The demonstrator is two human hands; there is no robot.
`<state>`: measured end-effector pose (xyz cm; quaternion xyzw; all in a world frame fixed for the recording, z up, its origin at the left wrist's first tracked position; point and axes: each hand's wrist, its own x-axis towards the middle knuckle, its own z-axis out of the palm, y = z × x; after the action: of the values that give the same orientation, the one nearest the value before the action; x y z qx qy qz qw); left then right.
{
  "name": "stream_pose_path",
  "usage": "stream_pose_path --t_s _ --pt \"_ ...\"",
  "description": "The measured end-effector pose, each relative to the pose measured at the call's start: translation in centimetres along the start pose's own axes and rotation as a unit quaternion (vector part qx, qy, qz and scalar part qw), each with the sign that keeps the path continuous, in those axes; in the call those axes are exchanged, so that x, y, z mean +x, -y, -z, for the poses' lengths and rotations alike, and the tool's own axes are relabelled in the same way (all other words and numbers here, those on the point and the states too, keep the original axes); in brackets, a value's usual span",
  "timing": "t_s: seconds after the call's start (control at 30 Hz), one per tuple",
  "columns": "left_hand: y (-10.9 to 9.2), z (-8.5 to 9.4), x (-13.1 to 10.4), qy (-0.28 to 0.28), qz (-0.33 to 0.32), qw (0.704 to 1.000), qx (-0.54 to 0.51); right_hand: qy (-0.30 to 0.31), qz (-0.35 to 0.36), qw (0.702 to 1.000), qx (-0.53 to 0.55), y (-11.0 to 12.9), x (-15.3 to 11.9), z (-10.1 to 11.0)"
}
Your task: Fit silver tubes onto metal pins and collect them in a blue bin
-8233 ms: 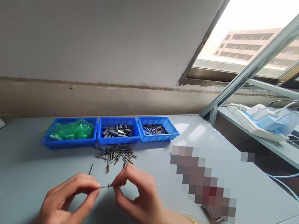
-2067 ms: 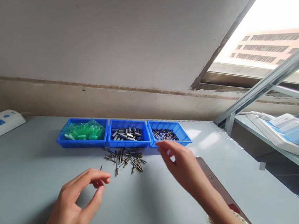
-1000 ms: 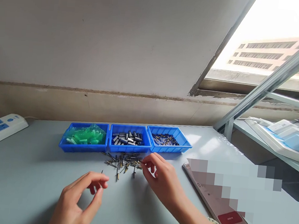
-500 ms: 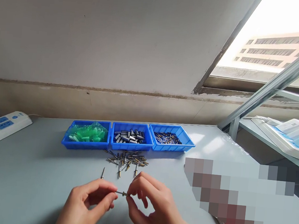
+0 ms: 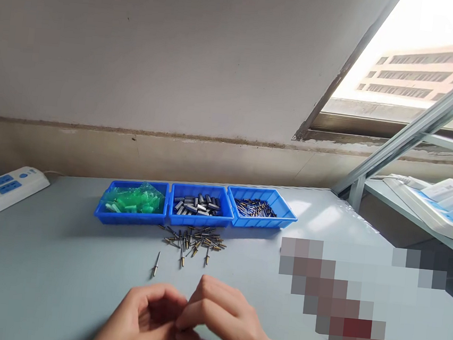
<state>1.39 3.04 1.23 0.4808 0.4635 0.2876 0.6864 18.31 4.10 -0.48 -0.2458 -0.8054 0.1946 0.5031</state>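
Both hands, the left hand point(image 5: 144, 317) and right hand point(image 5: 222, 322), pinch together at six o'clock, seemingly joining a hidden pin, calling next for a steady push; loose pins point(image 5: 196, 239) lie at twelve.

power strip point(image 5: 2, 188) far left | window point(image 5: 412, 70) right | shelf point(image 5: 415, 209)

Low in the head view, toward six o'clock, the left hand point(image 5: 143, 320) and the right hand point(image 5: 222, 324) are pressed together fingertip to fingertip; whatever is pinched between them is hidden. At twelve o'clock from them a pile of pins point(image 5: 193, 239) is scattered on the grey table point(image 5: 40, 269), before three blue trays point(image 5: 196, 207). A lone pin point(image 5: 156, 264) is seen at eleven o'clock.
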Motion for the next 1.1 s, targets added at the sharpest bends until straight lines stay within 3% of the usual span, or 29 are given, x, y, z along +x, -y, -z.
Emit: stream_pose_path --t_s 0.13,0.33,0.53,0.63,0.7,0.77,0.83,0.9,1.0,1.1 --pt "0.2 0.3 -0.1 -0.078 -0.035 0.996 -0.040 -0.001 -0.163 0.984 0.078 0.1 0.3 1.0" --pt "-0.4 0.0 -0.7 -0.137 -0.052 0.987 -0.059 0.001 -0.401 0.882 0.248 -0.3 0.3 0.9" --pt "-1.4 -0.5 -1.2 -0.150 -0.108 0.983 0.007 0.051 -0.486 0.797 0.354 -0.8 0.2 0.0" --pt "-1.3 -0.3 -1.1 -0.170 -0.135 0.975 0.043 0.066 -0.492 0.778 0.386 -0.8 0.2 -0.1" --pt "-1.1 0.0 -0.9 -0.196 -0.136 0.968 0.074 0.043 -0.479 0.800 0.359 -0.7 0.2 0.0" --pt "-0.7 0.3 -0.7 -0.212 -0.121 0.965 0.094 0.002 -0.439 0.847 0.300 -0.5 0.1 0.1" --pt "-0.3 0.5 -0.4 -0.188 -0.098 0.972 0.098 -0.026 -0.360 0.904 0.227 -0.2 0.2 0.3" --pt "0.0 0.5 -0.2 -0.128 -0.064 0.986 0.089 -0.017 -0.266 0.948 0.173 0.1 0.2 0.4" --pt "0.2 0.2 -0.1 -0.047 -0.016 0.997 0.064 0.038 -0.167 0.974 0.148 0.5 0.3 0.5" --pt "-0.1 0.0 -0.4 -0.045 -0.023 0.997 0.059 0.054 -0.140 0.981 0.126 0.5 0.4 0.8"
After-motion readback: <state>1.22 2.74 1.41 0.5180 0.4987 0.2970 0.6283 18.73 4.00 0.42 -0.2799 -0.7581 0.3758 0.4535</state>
